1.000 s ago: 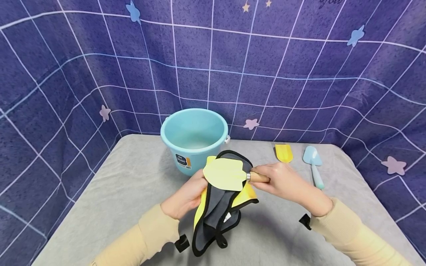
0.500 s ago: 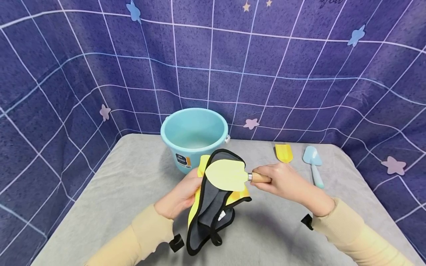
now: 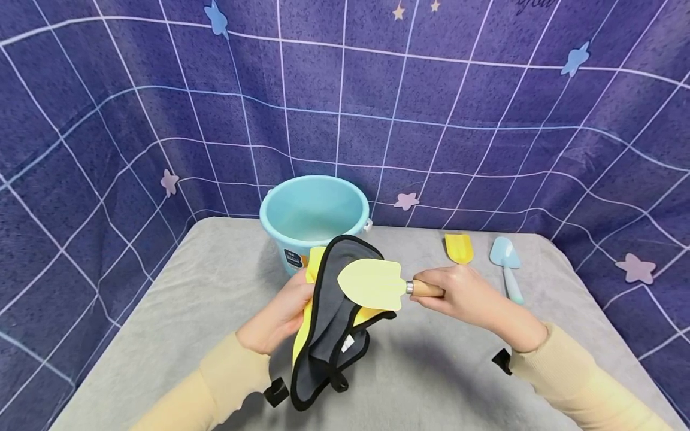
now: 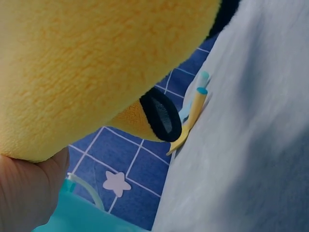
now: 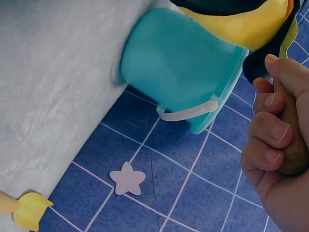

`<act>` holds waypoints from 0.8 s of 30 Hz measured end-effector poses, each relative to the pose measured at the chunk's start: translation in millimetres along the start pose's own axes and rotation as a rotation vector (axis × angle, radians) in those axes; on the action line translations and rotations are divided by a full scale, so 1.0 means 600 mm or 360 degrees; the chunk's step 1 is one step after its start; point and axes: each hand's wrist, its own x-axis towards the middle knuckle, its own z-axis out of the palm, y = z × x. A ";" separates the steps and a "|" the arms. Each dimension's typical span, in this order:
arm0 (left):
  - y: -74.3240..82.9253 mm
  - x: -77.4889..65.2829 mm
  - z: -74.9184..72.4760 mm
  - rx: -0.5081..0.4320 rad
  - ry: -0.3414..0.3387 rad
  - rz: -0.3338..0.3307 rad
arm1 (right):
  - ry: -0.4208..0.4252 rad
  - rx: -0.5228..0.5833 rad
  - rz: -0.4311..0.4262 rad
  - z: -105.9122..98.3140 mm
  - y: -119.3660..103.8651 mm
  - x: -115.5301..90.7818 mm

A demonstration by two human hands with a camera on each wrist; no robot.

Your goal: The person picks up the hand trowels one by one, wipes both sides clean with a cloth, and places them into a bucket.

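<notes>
My left hand (image 3: 280, 315) grips the left edge of a cleaning cloth (image 3: 345, 275). The cloth is dark grey on one side and fluffy yellow on the other, with black trim and a hanging loop. In my right hand (image 3: 466, 297) is the wooden handle (image 3: 427, 289) of a hand trowel, its fingers curled round it. The pale yellow trowel blade (image 3: 372, 284) points left and lies in front of the cloth's grey side; whether the two touch cannot be told. In the left wrist view the yellow pile (image 4: 106, 63) hides the trowel and most of the hand.
A light blue bucket (image 3: 273, 224) stands behind the cloth, which covers part of its front. Further right lie a small yellow shovel (image 3: 459, 248) and a light blue shovel (image 3: 505, 257). Grey fabric (image 3: 178, 323) covers the surface, and a purple gridded curtain (image 3: 431, 108) hangs behind.
My left hand and the cloth have moved left and slightly nearer. The trowel has shifted a little right, so its tip now lies further inside the cloth's left edge.
</notes>
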 end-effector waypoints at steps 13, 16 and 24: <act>0.010 -0.014 -0.010 0.0032 0.0071 0.0011 | -0.0012 -0.0078 0.0015 -0.005 0.002 -0.007; 0.011 -0.016 -0.012 0.0045 0.0075 0.0032 | 0.0008 -0.0086 -0.0003 -0.006 0.003 -0.009; 0.023 -0.025 -0.021 0.0040 0.0087 0.0096 | 0.0073 -0.0135 -0.0044 -0.008 0.005 -0.011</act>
